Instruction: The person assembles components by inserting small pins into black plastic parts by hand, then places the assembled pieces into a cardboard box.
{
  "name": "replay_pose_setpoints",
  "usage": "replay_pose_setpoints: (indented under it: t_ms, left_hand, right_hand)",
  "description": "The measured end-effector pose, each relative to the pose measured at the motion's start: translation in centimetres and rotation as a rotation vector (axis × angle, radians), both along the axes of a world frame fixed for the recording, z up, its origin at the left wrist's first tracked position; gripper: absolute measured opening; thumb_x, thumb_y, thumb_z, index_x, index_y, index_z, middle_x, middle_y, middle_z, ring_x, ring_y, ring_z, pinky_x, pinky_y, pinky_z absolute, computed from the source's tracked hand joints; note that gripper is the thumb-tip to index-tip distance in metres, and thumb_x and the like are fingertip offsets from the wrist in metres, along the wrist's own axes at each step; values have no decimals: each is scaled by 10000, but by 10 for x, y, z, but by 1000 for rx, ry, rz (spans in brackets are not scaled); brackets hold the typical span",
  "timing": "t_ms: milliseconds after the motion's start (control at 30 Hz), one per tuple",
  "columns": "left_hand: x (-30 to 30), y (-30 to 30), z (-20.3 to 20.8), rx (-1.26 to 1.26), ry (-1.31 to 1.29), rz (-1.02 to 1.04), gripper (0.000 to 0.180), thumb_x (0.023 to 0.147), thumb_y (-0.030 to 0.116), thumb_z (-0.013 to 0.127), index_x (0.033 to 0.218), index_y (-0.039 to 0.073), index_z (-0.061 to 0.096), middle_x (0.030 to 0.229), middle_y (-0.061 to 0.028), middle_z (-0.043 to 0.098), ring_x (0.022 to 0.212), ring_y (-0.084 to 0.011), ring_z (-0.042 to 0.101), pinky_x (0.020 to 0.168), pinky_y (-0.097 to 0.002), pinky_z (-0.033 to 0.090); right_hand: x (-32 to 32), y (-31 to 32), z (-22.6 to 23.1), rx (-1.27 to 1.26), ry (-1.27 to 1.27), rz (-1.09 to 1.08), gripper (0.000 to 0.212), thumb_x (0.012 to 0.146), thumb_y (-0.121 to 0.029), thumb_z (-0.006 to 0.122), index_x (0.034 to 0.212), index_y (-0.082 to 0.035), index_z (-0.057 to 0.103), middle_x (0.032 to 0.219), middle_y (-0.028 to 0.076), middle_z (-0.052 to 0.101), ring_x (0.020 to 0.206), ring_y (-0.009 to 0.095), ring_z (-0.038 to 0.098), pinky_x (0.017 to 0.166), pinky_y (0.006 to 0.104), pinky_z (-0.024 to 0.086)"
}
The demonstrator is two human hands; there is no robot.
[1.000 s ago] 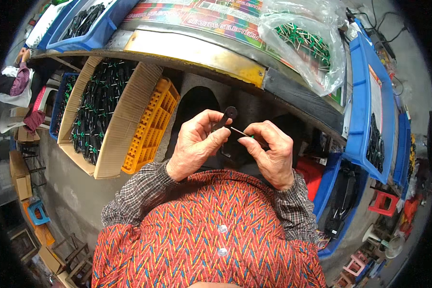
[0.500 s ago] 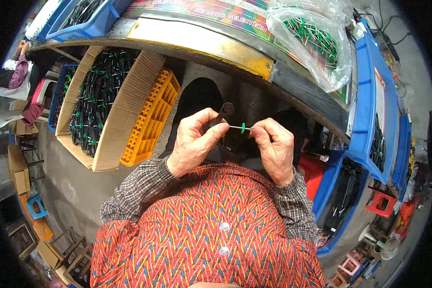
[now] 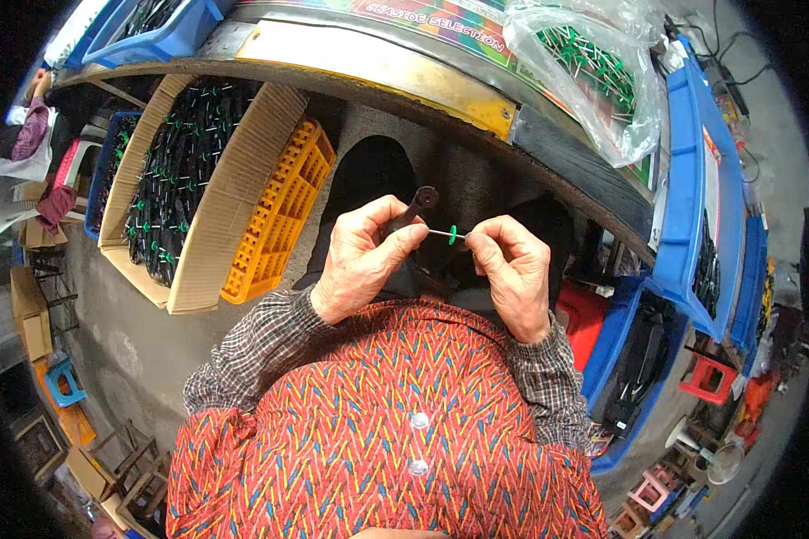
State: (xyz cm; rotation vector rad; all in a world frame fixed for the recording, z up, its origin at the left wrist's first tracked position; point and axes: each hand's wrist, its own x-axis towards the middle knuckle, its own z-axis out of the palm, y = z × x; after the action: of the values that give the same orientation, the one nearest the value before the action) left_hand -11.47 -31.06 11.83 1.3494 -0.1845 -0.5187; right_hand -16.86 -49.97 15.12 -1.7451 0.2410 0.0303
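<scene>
Both hands meet close in front of the chest, over the lap and just short of the table's near edge. Left hand (image 3: 361,260) is curled, thumb and forefinger pinching a small dark piece (image 3: 420,199) whose round head sticks up above the knuckles. Right hand (image 3: 512,269) is curled too, fingertips pressed on the far end of a thin pin (image 3: 440,233) that bridges the gap between the hands, with a small green bead (image 3: 453,235) threaded on it nearer the right hand. Holding the pin level between two pinches probably keeps it steady while the bead sits on it.

Below the hands lies the red patterned shirt (image 3: 386,440) with checked cuffs, so there is little room toward the body. Open space lies only in the dark gap under the table edge (image 3: 377,85), which curves overhead.

Left of the hands, beneath the table, a cardboard box (image 3: 198,180) leans open toward the person, full of dark pieces with green dots, within easy reach. An orange crate (image 3: 279,216) leans against it. On the table's right end a clear bag (image 3: 593,72) holds green-tipped pins. Blue bins (image 3: 692,180) stand along the right side, closing that way off.
</scene>
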Motion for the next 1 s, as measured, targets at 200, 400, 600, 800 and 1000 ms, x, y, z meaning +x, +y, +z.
replay_pose_setpoints:
  t_ms: [200, 400, 600, 800, 1000]
  left_hand:
    - [1, 1, -4, 30, 4, -19, 105, 913, 136, 641, 938, 44, 597, 710, 59, 548, 571, 2, 442, 490, -166, 343]
    - [2, 2, -5, 34, -18, -14, 103, 912, 137, 644, 932, 45, 603, 709, 60, 547, 567, 1, 438, 483, -170, 336]
    - [1, -1, -5, -1, -16, -1, 104, 912, 136, 648, 924, 42, 605, 700, 63, 539, 565, 1, 434, 481, -172, 331]
    - [1, -1, -7, 16, -22, -11, 107, 909, 135, 652, 926, 41, 603, 698, 64, 534, 566, 0, 429, 484, -174, 325]
    - [1, -2, -6, -9, 1, -11, 107, 908, 133, 653, 924, 41, 602, 701, 67, 531, 571, 3, 424, 486, -172, 320]
  right_hand:
    - [0, 0, 0, 51, -13, 17, 89, 895, -73, 643, 858, -1, 605, 744, -42, 552, 675, 22, 484, 590, 193, 406]
    - [1, 1, 3, 58, -5, 24, 91, 894, -77, 645, 870, 2, 609, 754, -33, 570, 668, 29, 499, 601, 192, 420]
    - [0, -3, -2, -95, 40, 37, 143, 907, -122, 644, 845, 5, 619, 709, -28, 558, 643, 35, 480, 566, 210, 401]
    - [0, 1, -5, -59, -4, -6, 167, 912, -133, 641, 821, 2, 608, 687, -37, 526, 631, 31, 454, 554, 209, 383]
    - [2, 1, -3, 25, 5, 12, 131, 902, -104, 640, 829, -5, 598, 700, -45, 535, 638, 22, 468, 557, 200, 390]
